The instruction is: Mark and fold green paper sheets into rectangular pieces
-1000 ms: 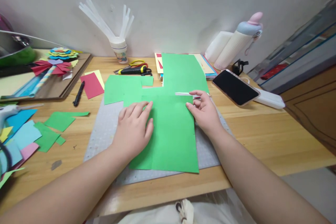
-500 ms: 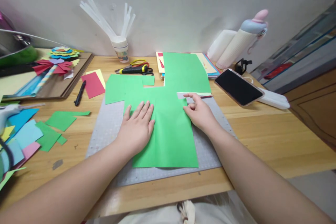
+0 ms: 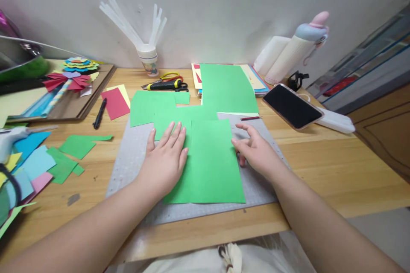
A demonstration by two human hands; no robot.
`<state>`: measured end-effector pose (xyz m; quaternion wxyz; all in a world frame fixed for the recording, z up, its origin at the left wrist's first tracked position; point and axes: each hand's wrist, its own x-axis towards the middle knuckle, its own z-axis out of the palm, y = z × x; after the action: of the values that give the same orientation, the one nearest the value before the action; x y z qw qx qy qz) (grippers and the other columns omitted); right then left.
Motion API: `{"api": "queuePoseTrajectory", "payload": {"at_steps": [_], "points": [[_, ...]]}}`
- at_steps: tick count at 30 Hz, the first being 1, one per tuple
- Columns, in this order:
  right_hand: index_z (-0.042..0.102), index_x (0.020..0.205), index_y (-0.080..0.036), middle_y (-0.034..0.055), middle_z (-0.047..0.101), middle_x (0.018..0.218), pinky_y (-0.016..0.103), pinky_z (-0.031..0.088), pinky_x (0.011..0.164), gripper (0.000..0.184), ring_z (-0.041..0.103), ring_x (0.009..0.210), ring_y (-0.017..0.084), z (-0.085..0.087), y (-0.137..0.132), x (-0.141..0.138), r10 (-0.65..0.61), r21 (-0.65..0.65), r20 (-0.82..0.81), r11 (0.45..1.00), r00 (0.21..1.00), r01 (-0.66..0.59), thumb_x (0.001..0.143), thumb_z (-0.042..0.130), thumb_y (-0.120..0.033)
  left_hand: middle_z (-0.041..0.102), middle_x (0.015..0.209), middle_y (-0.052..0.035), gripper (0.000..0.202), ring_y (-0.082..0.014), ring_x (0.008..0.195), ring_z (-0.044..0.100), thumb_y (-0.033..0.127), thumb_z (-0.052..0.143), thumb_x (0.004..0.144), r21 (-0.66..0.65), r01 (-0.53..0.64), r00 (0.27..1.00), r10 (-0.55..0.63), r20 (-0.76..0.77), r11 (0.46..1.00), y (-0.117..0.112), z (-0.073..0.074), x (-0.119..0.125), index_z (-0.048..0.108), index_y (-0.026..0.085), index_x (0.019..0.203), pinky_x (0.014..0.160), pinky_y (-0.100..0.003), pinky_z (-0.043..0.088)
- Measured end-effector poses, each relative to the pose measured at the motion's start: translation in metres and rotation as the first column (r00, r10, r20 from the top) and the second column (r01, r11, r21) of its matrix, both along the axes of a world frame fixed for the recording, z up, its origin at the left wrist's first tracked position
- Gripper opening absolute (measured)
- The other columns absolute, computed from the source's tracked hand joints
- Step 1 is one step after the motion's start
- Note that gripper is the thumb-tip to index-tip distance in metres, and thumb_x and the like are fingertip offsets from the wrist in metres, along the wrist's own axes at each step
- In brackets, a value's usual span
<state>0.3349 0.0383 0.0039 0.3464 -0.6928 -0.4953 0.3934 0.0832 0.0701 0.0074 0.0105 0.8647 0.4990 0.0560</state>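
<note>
A sheet of green paper [image 3: 214, 158] with a vertical crease left of its middle lies on a grey cutting mat [image 3: 128, 170]. My left hand [image 3: 165, 158] rests flat on its left part, fingers spread. By the sheet's right edge is my right hand [image 3: 254, 147], open with thumb and forefinger apart; the fingertips are at or just beside the edge. More green paper [image 3: 201, 112] shows behind the sheet, partly covered by it. Another green piece [image 3: 150, 106] lies at the mat's upper left. A dark red pencil [image 3: 250, 118] lies beyond my right hand.
At the back are a utility knife [image 3: 163, 84], a paper cup [image 3: 149, 60] of white sticks and a green sheet [image 3: 229, 87] over stacked papers. To the right lie a phone [image 3: 292, 106] and a bottle [image 3: 291, 49]. Paper scraps [image 3: 60, 165] and a pen [image 3: 100, 113] are left.
My right hand has moved down and right along the sheet's edge, its fingers now apart. The sheet's right part lies flatter. My left hand stays on the paper.
</note>
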Motion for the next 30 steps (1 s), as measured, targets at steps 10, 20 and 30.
{"api": "queuePoseTrajectory", "payload": {"at_steps": [10, 20, 30], "points": [[0.043, 0.136, -0.026, -0.0079, 0.054, 0.058, 0.026, 0.039, 0.052, 0.053, 0.053, 0.050, 0.015, 0.001, -0.044, -0.016, 0.008, -0.046, 0.098, 0.999, 0.995, -0.004, 0.084, 0.055, -0.034, 0.031, 0.157, -0.0017, 0.052, -0.0245, 0.144, 0.035, 0.033, 0.025, 0.100, -0.075, 0.120, 0.989, -0.125, -0.080, 0.990, -0.032, -0.009, -0.021, 0.035, 0.020, 0.150, 0.116, -0.056, 0.019], [0.044, 0.131, -0.030, -0.0072, 0.053, 0.063, 0.025, 0.034, 0.055, 0.044, 0.057, 0.056, 0.016, 0.002, -0.053, -0.028, 0.053, -0.028, 0.455, 0.999, 0.889, -0.045, 0.087, 0.046, -0.028, 0.034, 0.156, -0.0042, 0.054, -0.0209, 0.143, 0.037, 0.038, 0.019, 0.102, 0.056, 0.109, 0.993, -0.106, -0.055, 0.992, -0.032, -0.015, -0.019, 0.040, 0.020, 0.148, 0.119, -0.047, 0.007], [0.043, 0.128, -0.026, -0.0069, 0.045, 0.062, 0.026, 0.038, 0.055, 0.036, 0.050, 0.055, 0.016, -0.016, -0.078, 0.011, 0.036, 0.041, 0.364, 0.998, 0.931, -0.055, 0.093, 0.045, -0.034, 0.042, 0.154, -0.0095, 0.050, -0.0254, 0.141, 0.038, 0.033, 0.031, 0.098, -0.009, 0.137, 0.987, -0.137, -0.081, 0.991, -0.026, 0.000, -0.016, 0.046, 0.019, 0.144, 0.119, -0.051, 0.008]]}}
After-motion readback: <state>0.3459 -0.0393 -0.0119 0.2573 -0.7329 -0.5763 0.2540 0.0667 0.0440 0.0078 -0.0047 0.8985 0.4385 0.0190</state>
